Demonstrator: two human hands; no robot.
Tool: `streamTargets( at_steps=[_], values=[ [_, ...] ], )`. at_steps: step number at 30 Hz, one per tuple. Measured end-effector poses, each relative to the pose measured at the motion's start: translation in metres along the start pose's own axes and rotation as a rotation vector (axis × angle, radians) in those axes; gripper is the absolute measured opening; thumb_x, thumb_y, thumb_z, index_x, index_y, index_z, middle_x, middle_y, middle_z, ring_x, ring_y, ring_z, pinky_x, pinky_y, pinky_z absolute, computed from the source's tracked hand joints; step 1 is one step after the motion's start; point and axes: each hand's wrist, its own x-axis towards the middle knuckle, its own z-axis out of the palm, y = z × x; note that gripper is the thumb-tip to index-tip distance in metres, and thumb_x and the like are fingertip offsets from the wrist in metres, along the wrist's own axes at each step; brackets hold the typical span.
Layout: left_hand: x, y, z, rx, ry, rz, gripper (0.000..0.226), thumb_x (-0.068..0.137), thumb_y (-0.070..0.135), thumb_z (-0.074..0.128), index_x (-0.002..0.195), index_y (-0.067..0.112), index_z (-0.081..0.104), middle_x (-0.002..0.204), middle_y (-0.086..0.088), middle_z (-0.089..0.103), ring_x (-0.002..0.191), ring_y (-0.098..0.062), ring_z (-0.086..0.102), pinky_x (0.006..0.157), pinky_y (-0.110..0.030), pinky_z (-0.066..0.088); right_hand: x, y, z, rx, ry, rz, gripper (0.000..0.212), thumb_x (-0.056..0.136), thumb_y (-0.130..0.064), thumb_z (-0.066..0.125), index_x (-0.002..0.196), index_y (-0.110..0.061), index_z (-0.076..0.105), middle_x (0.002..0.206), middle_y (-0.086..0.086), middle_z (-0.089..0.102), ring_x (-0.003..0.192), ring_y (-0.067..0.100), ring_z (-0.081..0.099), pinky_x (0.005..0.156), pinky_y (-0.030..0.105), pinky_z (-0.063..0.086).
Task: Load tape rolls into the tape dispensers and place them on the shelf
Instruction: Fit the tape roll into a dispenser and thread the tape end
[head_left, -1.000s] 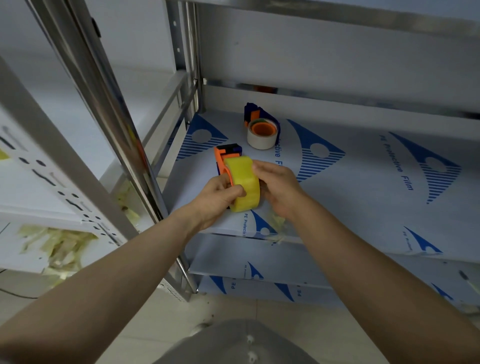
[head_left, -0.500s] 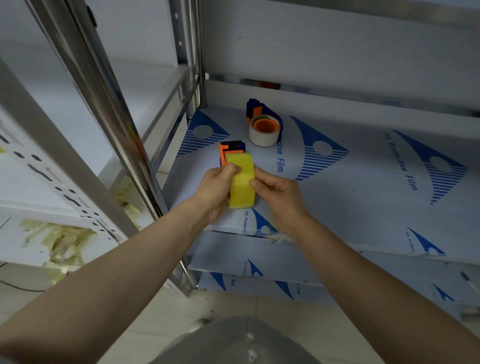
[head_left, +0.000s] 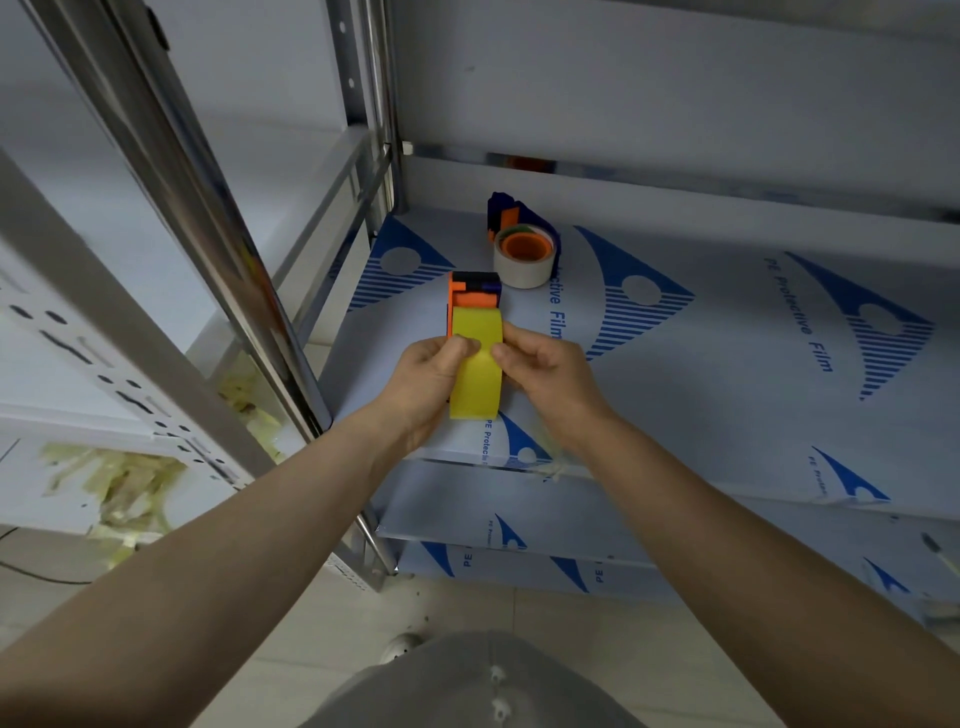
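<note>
Head view: yellow tape roll (head_left: 475, 364) sits edge-on in an orange dispenser (head_left: 472, 296), held low over the near left part of the shelf (head_left: 727, 415); can't tell if it touches the shelf. Dispenser's orange and dark-blue head pokes out at the far end of the roll; its body is mostly hidden behind the roll and fingers.

Left hand (head_left: 421, 379) is curled round the roll's left side, thumb over the yellow face. Right hand (head_left: 550, 379) pinches the right edge, fingertips on the face. Both are clamped on the roll, close together.

Handling, my read:
- Light, one-hand weight.
- Roll is stiff as a ring and the dispenser is hard plastic, so neither is fragile.
- Outer tape face looks smooth and probably slick; any free end will be sticky.
- Best hold is on the flat sides of the dispenser body, squeezing across the roll. Keep fingers off the far end, likely where the cutter is.

Farther back on the same shelf stands a second dispenser (head_left: 511, 218), blue and orange, with a white roll (head_left: 524, 262), well apart from the hands. Steel post (head_left: 249, 312) is just left. Tape scraps (head_left: 114, 483) lie on the lower left rack.
</note>
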Motion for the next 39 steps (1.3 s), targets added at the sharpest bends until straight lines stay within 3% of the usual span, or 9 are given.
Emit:
streamTargets(
  at_steps=[3, 8, 11, 14, 20, 23, 29, 33, 39],
  values=[
    [0.000, 0.000, 0.002, 0.001, 0.023, -0.003, 0.013, 0.092, 0.013, 0.049, 0.091, 0.004, 0.058, 0.095, -0.021, 0.058, 0.086, -0.029, 0.057, 0.079, -0.041, 0.052, -0.009, 0.008, -0.002, -0.003, 0.004, -0.045, 0.041, 0.089, -0.006, 0.059, 0.130, -0.009, 0.054, 0.114, -0.002, 0.064, 0.104, 0.010, 0.062, 0.083, 0.014, 0.052],
    [-0.001, -0.004, -0.003, 0.047, -0.002, 0.002, 0.011, 0.092, 0.012, 0.048, 0.089, 0.008, 0.057, 0.096, -0.018, 0.059, 0.092, -0.029, 0.056, 0.093, -0.047, 0.047, 0.005, -0.007, -0.005, 0.061, 0.144, 0.159, 0.017, 0.087, -0.020, 0.063, 0.102, -0.016, 0.068, 0.097, 0.000, 0.069, 0.093, 0.015, 0.064, 0.071, 0.024, 0.050],
    [-0.003, -0.006, -0.003, 0.089, -0.041, 0.015, 0.013, 0.092, 0.012, 0.047, 0.093, 0.008, 0.059, 0.101, -0.018, 0.062, 0.095, -0.029, 0.058, 0.093, -0.044, 0.048, 0.016, -0.012, 0.001, 0.022, 0.086, 0.273, 0.027, 0.095, -0.036, 0.050, 0.106, -0.016, 0.065, 0.108, 0.006, 0.068, 0.103, 0.022, 0.063, 0.091, 0.037, 0.051],
    [-0.004, -0.005, 0.000, 0.087, -0.033, 0.012, 0.017, 0.093, 0.014, 0.048, 0.099, 0.003, 0.060, 0.107, -0.024, 0.062, 0.096, -0.032, 0.060, 0.091, -0.045, 0.050, 0.013, -0.007, 0.004, 0.065, 0.025, 0.200, 0.021, 0.097, -0.028, 0.048, 0.102, -0.020, 0.066, 0.109, 0.007, 0.068, 0.108, 0.025, 0.062, 0.102, 0.045, 0.045],
    [-0.002, 0.000, 0.006, 0.075, 0.013, 0.025, 0.015, 0.093, 0.015, 0.047, 0.084, 0.009, 0.057, 0.085, -0.013, 0.058, 0.079, -0.023, 0.056, 0.068, -0.031, 0.052, -0.006, 0.005, 0.001, 0.094, 0.016, -0.010, 0.032, 0.093, -0.010, 0.054, 0.124, -0.014, 0.060, 0.113, -0.001, 0.067, 0.107, 0.014, 0.063, 0.092, 0.028, 0.051],
    [-0.002, -0.001, 0.004, 0.087, 0.038, 0.001, 0.014, 0.093, 0.018, 0.048, 0.086, 0.010, 0.057, 0.094, -0.017, 0.058, 0.089, -0.029, 0.056, 0.085, -0.045, 0.050, -0.012, 0.007, 0.000, 0.143, 0.031, -0.001, 0.037, 0.088, -0.004, 0.060, 0.124, -0.012, 0.059, 0.111, -0.002, 0.067, 0.101, 0.006, 0.064, 0.079, 0.016, 0.053],
    [-0.008, -0.002, 0.001, 0.103, -0.086, 0.017, 0.027, 0.067, 0.018, 0.056, 0.092, 0.007, 0.058, 0.098, -0.017, 0.062, 0.092, -0.028, 0.059, 0.087, -0.042, 0.051, 0.000, -0.013, 0.005, 0.310, 0.124, 0.306, 0.026, 0.095, -0.028, 0.053, 0.111, -0.011, 0.063, 0.108, 0.011, 0.069, 0.094, 0.021, 0.067, 0.080, 0.031, 0.055],
    [-0.009, -0.006, -0.002, 0.090, -0.076, 0.023, 0.036, 0.064, 0.018, 0.058, 0.096, 0.003, 0.059, 0.096, -0.018, 0.063, 0.088, -0.026, 0.062, 0.073, -0.034, 0.055, 0.000, -0.016, 0.010, 0.317, 0.080, 0.288, 0.021, 0.096, -0.022, 0.051, 0.108, -0.009, 0.064, 0.111, 0.016, 0.067, 0.097, 0.024, 0.064, 0.088, 0.036, 0.053],
    [-0.011, -0.006, 0.002, 0.061, 0.035, 0.019, 0.008, 0.089, 0.012, 0.054, 0.084, 0.008, 0.059, 0.079, -0.009, 0.063, 0.073, -0.020, 0.060, 0.062, -0.027, 0.053, -0.012, 0.002, 0.009, 0.325, -0.026, 0.141, 0.027, 0.095, -0.011, 0.050, 0.120, -0.018, 0.058, 0.115, 0.007, 0.065, 0.109, 0.022, 0.061, 0.097, 0.038, 0.049]
  ],
)
